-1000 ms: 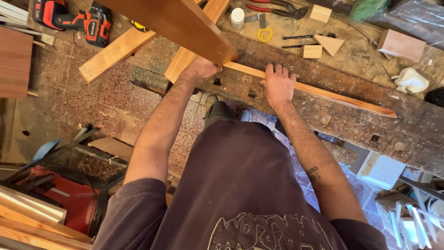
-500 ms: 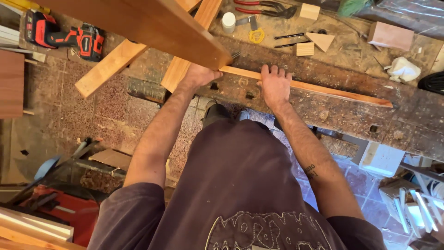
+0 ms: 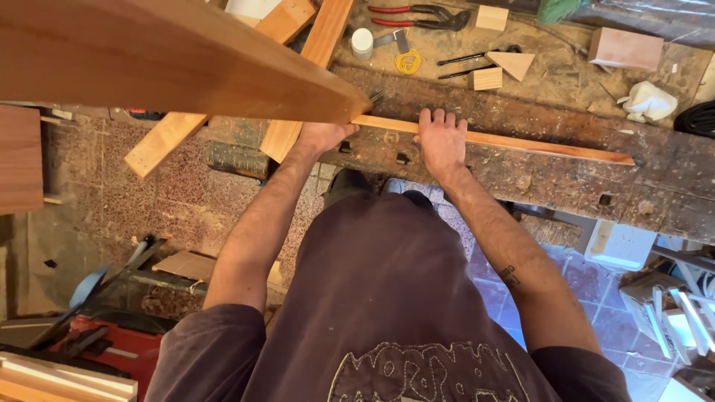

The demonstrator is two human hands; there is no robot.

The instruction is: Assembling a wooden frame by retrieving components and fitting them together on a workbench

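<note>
Here, head view only — looking straight down over the person's torso at a workbench.

- Thin wooden strip [image 3: 521, 143] lies along the front edge of the worn, dark workbench [image 3: 566, 175], running from under a large near board out toward the right.
- Right hand [image 3: 441, 141] rests palm-down on the strip; fingers extended, close together, tips reaching over its far edge — pressing flat, not wrapped around it.
- Left hand [image 3: 322, 135] is at the strip's left end, just under the corner of the large wooden board [image 3: 171, 67]. Its fingers are hidden by that board; cannot tell whether they are curled or spread, or exactly what they grip.
- The large board fills the upper left, very near the camera and blurred.
- Two lighter planks [image 3: 298, 82] slant from the bench top down toward the left, passing behind the large board.
- Containers: one small white cylindrical pot [image 3: 362, 43] stands on the bench top, lid on, contents not visible. A crumpled white bag or rag [image 3: 649, 100] lies at right; contents cannot be told.
- Loose on the bench top: red-handled pliers [image 3: 413, 15], a yellow coil of cord [image 3: 407, 62], a triangular wood offcut [image 3: 512, 64], small wood blocks [image 3: 488, 78], a larger pinkish block [image 3: 624, 48].
- Floor, lower left: a red machine [image 3: 112, 350] beside stacked timber.
</note>
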